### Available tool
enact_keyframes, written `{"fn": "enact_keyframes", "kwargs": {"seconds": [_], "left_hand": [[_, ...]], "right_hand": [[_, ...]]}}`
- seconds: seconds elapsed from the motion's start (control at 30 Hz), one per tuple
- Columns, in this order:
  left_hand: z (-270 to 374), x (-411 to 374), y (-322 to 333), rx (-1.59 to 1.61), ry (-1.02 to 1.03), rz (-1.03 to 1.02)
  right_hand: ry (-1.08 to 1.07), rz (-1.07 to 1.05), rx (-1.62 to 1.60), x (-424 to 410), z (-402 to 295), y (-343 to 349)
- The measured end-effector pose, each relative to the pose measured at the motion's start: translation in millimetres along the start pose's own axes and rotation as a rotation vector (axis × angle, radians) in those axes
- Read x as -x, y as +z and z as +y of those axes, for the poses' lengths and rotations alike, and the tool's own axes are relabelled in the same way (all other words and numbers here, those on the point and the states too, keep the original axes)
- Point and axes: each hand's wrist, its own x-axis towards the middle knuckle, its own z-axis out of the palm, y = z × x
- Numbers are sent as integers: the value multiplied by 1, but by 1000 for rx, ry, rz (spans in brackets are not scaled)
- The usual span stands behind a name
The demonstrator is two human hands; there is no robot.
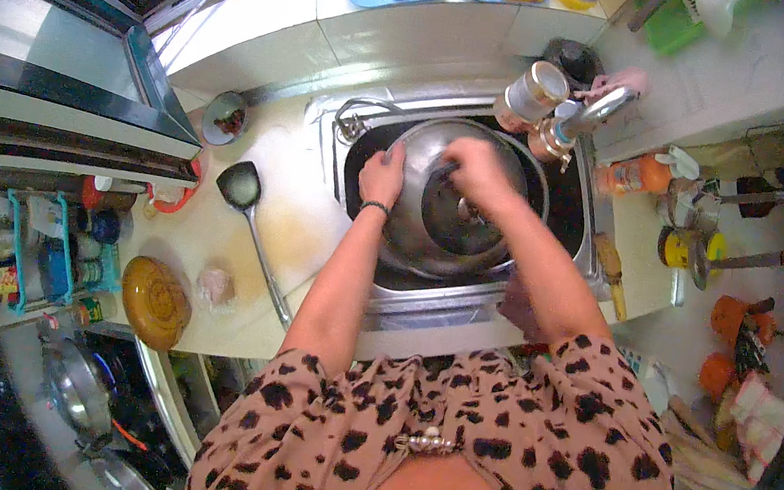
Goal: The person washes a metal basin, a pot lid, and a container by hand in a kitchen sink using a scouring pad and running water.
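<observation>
A large dark metal wok (404, 235) sits in the stainless-steel sink (385, 297) before me. My left hand (381, 179), with a dark bracelet at its wrist, holds the wok by its left side. Over the inside of the wok is my right hand (476, 170), blurred, its fingers curled down. A dark patch shows by those fingertips, and I cannot tell whether they hold anything. The chrome faucet (598, 112) and a cylindrical fitting with a clear body (537, 92) stand at the sink's back right.
On the counter to the left lie a wok spatula (252, 225), a small bowl with dark bits (226, 118), a wrapped pinkish block (215, 286) and a round brown lid-like object (156, 302). Right of the sink are a wooden-handled brush (609, 275) and an orange spray bottle (638, 176).
</observation>
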Motion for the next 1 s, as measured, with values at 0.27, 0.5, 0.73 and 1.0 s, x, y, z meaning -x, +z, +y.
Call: {"fn": "enact_keyframes", "kwargs": {"seconds": [0.27,0.5,0.73,1.0], "left_hand": [[-20,-7,7,45,-64,37],[-15,-3,13,89,-53,-24],[-49,-3,15,170,-40,144],[-6,-45,-3,142,-173,-171]], "right_hand": [[-32,20,9,-1,-19,17],[-300,-49,158,7,-18,27],[308,179,313,44,107,-20],[-41,135,144,-35,26,11]]}}
